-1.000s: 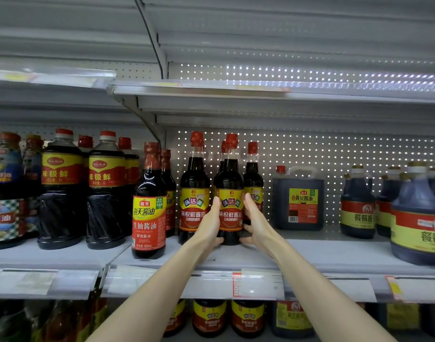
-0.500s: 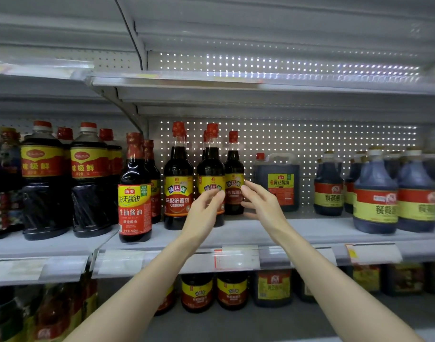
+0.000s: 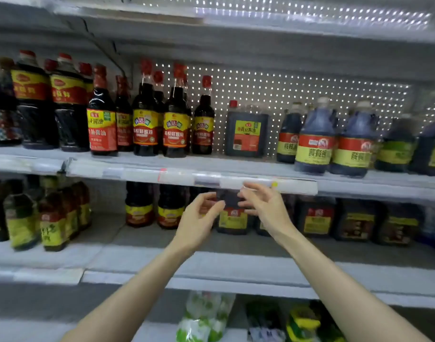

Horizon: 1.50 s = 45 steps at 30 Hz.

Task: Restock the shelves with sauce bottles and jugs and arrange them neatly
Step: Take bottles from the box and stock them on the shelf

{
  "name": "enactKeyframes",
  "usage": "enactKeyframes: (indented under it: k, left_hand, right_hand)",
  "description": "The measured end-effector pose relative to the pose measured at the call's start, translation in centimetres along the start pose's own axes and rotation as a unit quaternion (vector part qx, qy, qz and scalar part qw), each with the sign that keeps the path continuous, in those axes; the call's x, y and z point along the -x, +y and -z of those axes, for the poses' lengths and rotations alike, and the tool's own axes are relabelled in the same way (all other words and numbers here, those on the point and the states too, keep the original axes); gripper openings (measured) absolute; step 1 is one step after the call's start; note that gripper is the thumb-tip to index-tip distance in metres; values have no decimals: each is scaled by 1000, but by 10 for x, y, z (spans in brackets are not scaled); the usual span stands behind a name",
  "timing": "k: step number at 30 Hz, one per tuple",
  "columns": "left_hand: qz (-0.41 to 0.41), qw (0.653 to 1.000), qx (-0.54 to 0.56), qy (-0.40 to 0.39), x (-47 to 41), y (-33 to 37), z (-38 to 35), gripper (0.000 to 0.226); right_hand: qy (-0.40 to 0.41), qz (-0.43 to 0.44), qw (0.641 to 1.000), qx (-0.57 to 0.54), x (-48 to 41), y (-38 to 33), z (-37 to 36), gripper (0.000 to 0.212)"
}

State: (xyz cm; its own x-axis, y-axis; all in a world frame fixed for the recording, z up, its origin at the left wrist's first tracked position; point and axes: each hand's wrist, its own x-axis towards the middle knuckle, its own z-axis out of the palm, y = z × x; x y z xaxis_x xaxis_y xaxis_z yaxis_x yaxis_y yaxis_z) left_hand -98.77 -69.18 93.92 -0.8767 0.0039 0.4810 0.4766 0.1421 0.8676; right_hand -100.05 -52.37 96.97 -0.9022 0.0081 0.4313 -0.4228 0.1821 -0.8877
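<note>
The left hand and right hand are hovering just below the price rail, fingers released, grasping nothing. Sauce bottles are standing above the rail; a yellow-labelled jug is sitting below it.

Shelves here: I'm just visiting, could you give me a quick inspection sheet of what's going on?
Surface: upper shelf and lower shelf, both stocked, with gaps.
Job's things: red-capped sauce bottles and jugs upright on the upper shelf; more below, blurred.
Clutter: green bagged goods on the bottom level.
Fingers: left hand and right hand open, empty, in front of a dark jug on the lower shelf.
Cables: nothing seen.
Surroundings: perforated back panel.
</note>
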Motion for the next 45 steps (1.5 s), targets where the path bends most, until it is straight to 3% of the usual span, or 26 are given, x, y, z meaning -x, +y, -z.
enactKeyframes:
  k: [4,9,13,22,26,33,36,45]
  left_hand:
    - [55,998,-14,5,49,-30,-33,28]
    - [126,992,-23,-12,92,-72,-53,28]
    - [179,983,-26,2,136,-133,-64,23]
    - [337,941,-18,-16,228,-292,-69,20]
    - [394,918,-22,-30,272,-360,-71,37]
    - [456,888,-26,-48,343,-483,-84,6]
    - [476,878,-22,-48,368,-529,-92,4]
    - [530,846,-28,-53,435,-651,-114,22]
  right_hand:
    - [-30,-54,998,7,47,45,22,12]
    - [-46,-134,990,-7,86,106,29,17]
    - [-45,-197,979,-15,124,179,19,6]
    - [-32,-326,945,-14,206,344,-19,4]
    - [-29,-376,926,3,249,418,-40,10]
    - [-27,-429,902,33,318,549,-63,3]
    - [-18,-456,889,37,346,599,-70,0]
    - [-28,-497,865,71,416,738,-100,31]
